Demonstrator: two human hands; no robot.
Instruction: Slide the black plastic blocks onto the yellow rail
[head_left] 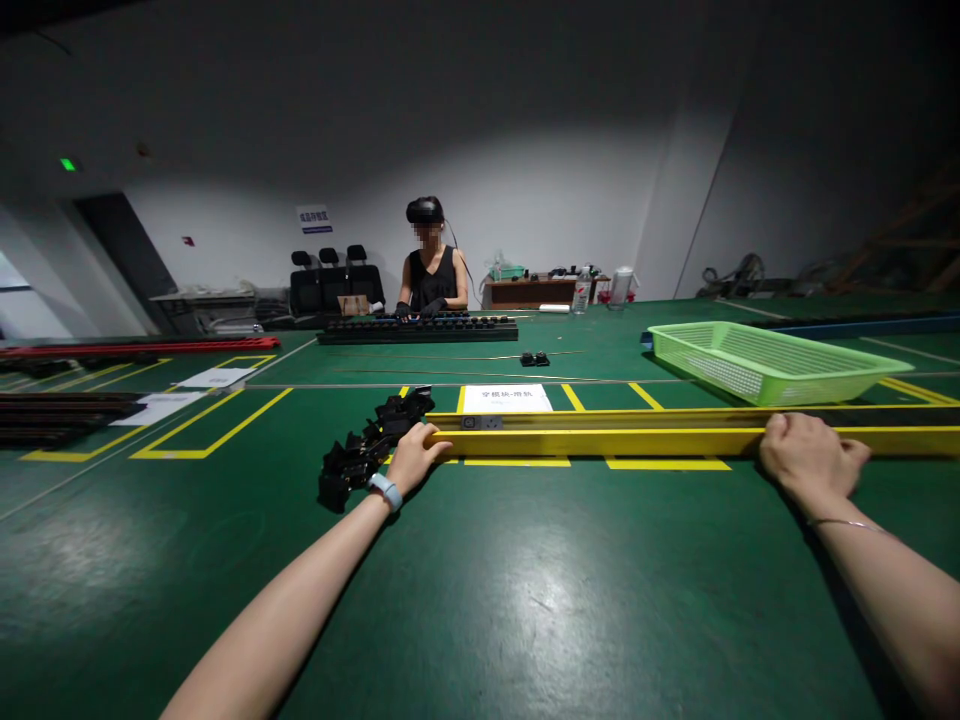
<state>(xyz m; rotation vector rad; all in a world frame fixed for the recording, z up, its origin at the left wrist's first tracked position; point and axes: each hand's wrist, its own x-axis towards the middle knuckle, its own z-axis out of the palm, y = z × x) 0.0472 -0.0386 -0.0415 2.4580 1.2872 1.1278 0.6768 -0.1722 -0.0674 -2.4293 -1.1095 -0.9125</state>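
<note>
A big green counter stretches out wide. A long yellow rail lies across it. Past the rail's right part sits a light green basket. A bunch of black pieces is by the rail's left end. The left hand has its grip clamped on the rail there. The right hand has its grip clamped farther along.

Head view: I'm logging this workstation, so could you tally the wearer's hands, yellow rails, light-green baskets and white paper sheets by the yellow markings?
Wearer's hands: 2 (left hand, right hand)
Yellow rail: 1
Light-green basket: 1
White paper sheets: 3 (one just beyond the rail, two off to the left)
Total: 7
</note>
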